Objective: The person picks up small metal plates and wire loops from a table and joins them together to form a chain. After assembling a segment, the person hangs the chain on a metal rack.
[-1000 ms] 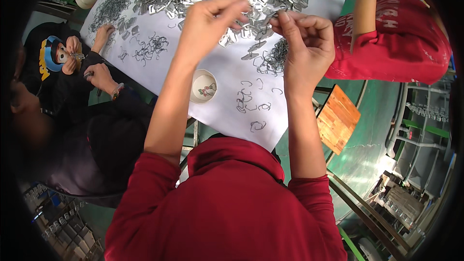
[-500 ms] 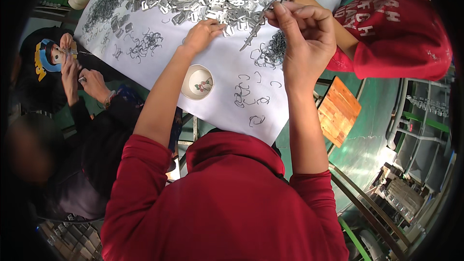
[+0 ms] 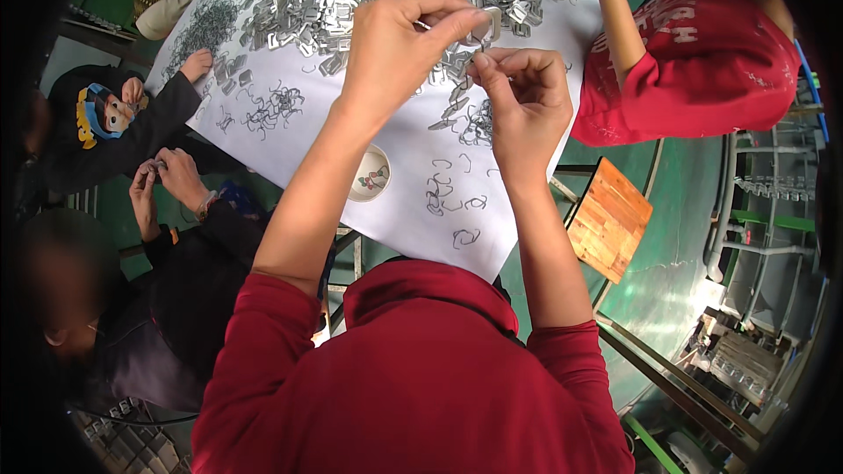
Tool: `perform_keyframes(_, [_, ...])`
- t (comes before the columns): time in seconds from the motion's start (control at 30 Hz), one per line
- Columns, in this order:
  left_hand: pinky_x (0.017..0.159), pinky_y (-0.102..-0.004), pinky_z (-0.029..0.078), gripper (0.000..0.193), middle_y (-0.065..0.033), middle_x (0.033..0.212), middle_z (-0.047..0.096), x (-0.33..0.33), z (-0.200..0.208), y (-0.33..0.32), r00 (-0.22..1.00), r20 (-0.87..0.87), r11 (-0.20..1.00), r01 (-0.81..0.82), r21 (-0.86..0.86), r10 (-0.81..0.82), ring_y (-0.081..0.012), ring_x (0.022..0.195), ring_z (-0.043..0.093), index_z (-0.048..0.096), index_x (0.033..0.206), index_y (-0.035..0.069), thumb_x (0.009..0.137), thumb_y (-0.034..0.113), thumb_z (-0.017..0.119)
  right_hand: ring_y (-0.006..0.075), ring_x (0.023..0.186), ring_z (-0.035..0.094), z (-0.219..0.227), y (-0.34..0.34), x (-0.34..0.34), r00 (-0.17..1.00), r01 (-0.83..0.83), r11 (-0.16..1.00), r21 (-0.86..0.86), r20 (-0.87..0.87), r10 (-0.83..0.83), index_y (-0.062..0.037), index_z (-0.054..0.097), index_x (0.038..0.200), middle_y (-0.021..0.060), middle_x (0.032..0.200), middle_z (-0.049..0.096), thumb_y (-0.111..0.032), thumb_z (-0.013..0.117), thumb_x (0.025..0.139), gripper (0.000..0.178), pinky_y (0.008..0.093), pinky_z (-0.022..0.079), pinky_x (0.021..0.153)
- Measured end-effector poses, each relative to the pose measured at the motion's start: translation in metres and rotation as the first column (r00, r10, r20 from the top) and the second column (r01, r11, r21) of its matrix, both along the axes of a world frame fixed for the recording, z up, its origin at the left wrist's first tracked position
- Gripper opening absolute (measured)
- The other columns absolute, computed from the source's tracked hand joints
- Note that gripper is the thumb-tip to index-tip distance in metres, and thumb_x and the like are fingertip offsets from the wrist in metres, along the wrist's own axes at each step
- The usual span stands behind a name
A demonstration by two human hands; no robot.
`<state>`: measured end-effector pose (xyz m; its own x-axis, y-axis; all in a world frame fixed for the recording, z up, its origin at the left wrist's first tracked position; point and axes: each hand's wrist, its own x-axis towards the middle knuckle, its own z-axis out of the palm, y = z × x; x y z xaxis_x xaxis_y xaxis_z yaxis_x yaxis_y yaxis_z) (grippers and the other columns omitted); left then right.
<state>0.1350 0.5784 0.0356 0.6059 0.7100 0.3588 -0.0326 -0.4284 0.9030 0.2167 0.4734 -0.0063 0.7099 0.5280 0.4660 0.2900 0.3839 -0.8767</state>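
Note:
Raised over the white table, my left hand [image 3: 399, 48] is closed in a pinch on a small silver metal buckle [image 3: 493, 23]. My right hand [image 3: 531, 92] is just right of and below it, thumb and forefinger pressed together at the top of a chain of linked metal pieces [image 3: 455, 104]. The chain dangles from the fingers toward the tabletop. Both sets of fingertips are close together; whether the buckle touches the chain I cannot tell. Beyond my hands lies a large heap of silver buckles [image 3: 303, 0].
Dark bent wire hooks [image 3: 272, 110] lie in clusters on the white-covered table [image 3: 395, 228]. A round paper bowl [image 3: 371, 177] is by my left forearm. A person in a red shirt [image 3: 694, 70] is at the right, beside a wooden stool [image 3: 612, 219]; people in dark clothes work at the left.
My left hand has lifted off the table and moved up and right with a buckle. My right hand has come lower, still holding the chain. The person in red has shifted back.

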Motion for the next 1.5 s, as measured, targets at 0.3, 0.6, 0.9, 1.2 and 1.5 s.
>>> perform_keyframes(0.3, [0.058, -0.0186, 0.043, 0.011, -0.0034, 0.075, 0.066, -0.003, -0.005, -0.004, 0.994, -0.007, 0.968, -0.107, 0.227, 0.111, -0.0065, 0.066, 0.058, 0.071, 0.085, 0.003, 0.078, 0.011, 0.067, 0.0133, 0.072, 0.064, -0.001, 0.001, 0.001, 0.987, 0.137, 0.978, -0.156, 0.102, -0.122, 0.0002, 0.053, 0.086, 0.008, 0.076, 0.064, -0.007, 0.064, 0.08, 0.015, 0.0236, 0.05, 0.055])
perform_keyframes(0.6, [0.06, -0.0191, 0.041, 0.013, -0.0013, 0.075, 0.064, -0.001, -0.005, -0.001, 0.987, -0.041, 0.965, -0.141, 0.223, 0.154, -0.0061, 0.067, 0.055, 0.07, 0.085, 0.003, 0.078, 0.013, 0.069, 0.0326, 0.079, 0.063, -0.17, -0.046, 0.021, 0.917, 0.14, 0.208, -0.968, 0.206, 0.34, -0.0066, 0.065, 0.084, 0.0148, 0.087, 0.064, -0.019, 0.062, 0.077, 0.014, 0.0412, 0.05, 0.07])
perform_keyframes(0.9, [0.059, -0.0198, 0.041, 0.014, -0.0017, 0.073, 0.063, -0.007, -0.007, 0.002, 0.985, -0.089, 0.98, -0.136, 0.145, 0.15, -0.0067, 0.067, 0.055, 0.071, 0.086, 0.003, 0.078, 0.014, 0.069, 0.0125, 0.058, 0.058, -0.069, -0.025, 0.016, 0.982, -0.176, 0.804, -0.569, -0.163, 0.099, 0.0021, 0.06, 0.086, 0.0077, 0.069, 0.063, -0.004, 0.063, 0.081, 0.008, 0.0258, 0.045, 0.053])
perform_keyframes(1.2, [0.06, -0.02, 0.042, 0.014, -0.0019, 0.074, 0.063, -0.009, 0.008, -0.007, 0.991, -0.055, 0.984, -0.109, 0.142, 0.118, -0.0073, 0.068, 0.056, 0.071, 0.087, 0.004, 0.08, 0.015, 0.067, 0.0174, 0.071, 0.066, 0.038, 0.007, -0.001, 0.94, -0.15, 0.988, 0.042, -0.303, 0.156, 0.0071, 0.057, 0.09, 0.013, 0.08, 0.064, 0.002, 0.062, 0.08, 0.012, 0.025, 0.055, 0.062])
perform_keyframes(1.5, [0.056, -0.0209, 0.044, 0.017, -0.0025, 0.077, 0.064, -0.018, -0.032, 0.027, 0.999, -0.006, 0.996, -0.043, 0.072, 0.044, -0.007, 0.066, 0.056, 0.069, 0.095, 0.006, 0.085, 0.017, 0.06, 0.017, 0.071, 0.065, 0.034, 0.012, -0.005, 0.952, -0.081, 0.983, 0.165, -0.279, 0.125, 0.0048, 0.056, 0.089, 0.0121, 0.079, 0.064, 0.002, 0.063, 0.08, 0.012, 0.0251, 0.054, 0.064])
